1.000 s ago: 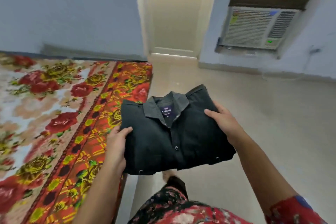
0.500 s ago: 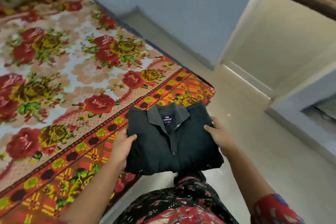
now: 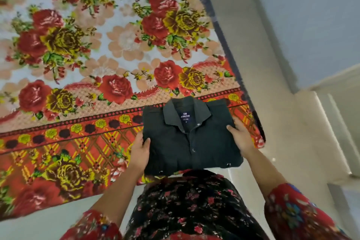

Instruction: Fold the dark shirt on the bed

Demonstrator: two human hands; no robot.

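I see folded dark shirt [image 3: 187, 142] over bed [image 3: 93, 76] edge; left grip [image 3: 139, 152] clasps one side; right grip [image 3: 241, 138] clasps the other.

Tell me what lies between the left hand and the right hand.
The folded dark shirt fills that stretch in the head view; the left hand grips one side edge, the right hand the other.
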